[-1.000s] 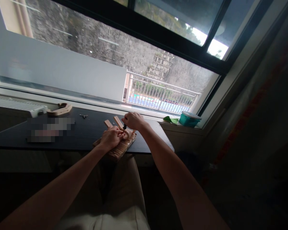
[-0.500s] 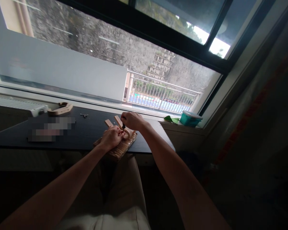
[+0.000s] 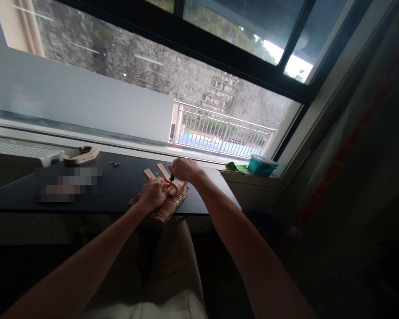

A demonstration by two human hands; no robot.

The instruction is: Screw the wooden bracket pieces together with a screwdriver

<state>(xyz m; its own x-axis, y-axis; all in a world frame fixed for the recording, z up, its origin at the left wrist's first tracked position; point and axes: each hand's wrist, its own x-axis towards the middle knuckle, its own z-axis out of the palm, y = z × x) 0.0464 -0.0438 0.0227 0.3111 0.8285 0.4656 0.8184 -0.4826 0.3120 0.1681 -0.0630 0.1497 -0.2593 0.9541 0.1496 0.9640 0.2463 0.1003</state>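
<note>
My right hand (image 3: 185, 169) is closed around the handle of what looks like a small dark screwdriver (image 3: 172, 177), whose thin tip points down. Under that tip lies a pale wooden piece (image 3: 177, 188) with a rounded end and two flat prongs (image 3: 162, 170) reaching toward the window. My left hand (image 3: 154, 193) presses and grips this wooden piece from the left, its fingertips close beside the tip. Both rest over a ribbed, light-brown block (image 3: 168, 209) at the table's near edge. The exact contact point is hidden by my fingers.
On the dark table (image 3: 116, 190) lie a curved wooden part (image 3: 83, 156) and a small metal object (image 3: 115, 164). A blurred patch covers something at the left. The windowsill holds a teal lidded box (image 3: 262, 166) and a green leaf-like item (image 3: 236, 167). A radiator (image 3: 26, 150) stands at far left.
The view has shifted slightly, so the table sits a little lower. Both hands keep their places on the wooden piece, and the right wrist has turned only slightly.
</note>
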